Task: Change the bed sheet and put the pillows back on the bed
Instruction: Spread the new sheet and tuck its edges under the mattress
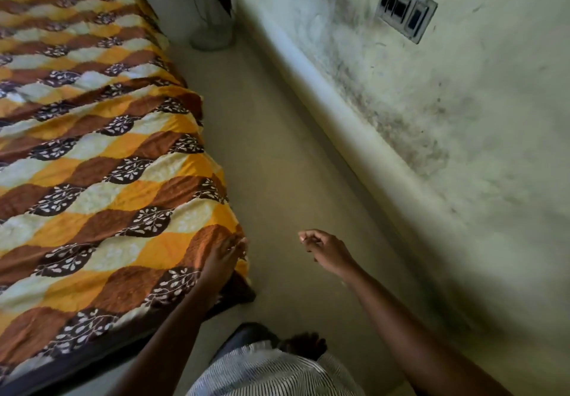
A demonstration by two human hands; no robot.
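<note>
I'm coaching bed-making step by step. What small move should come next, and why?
Probably bring the right hand across to the side edge of the bed sheet beside the left hand and smooth or tuck it. The left hand lies flat on the sheet, the edge hangs loose, and the right hand hovers empty over the floor.

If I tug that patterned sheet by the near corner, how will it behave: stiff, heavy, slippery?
Probably floppy: the bed sheet wrinkles and drapes down at the corner by the left hand. Likely light, since it looks like thin cloth. It may slide toward you easily, as its edge seems to hang loose.
</note>
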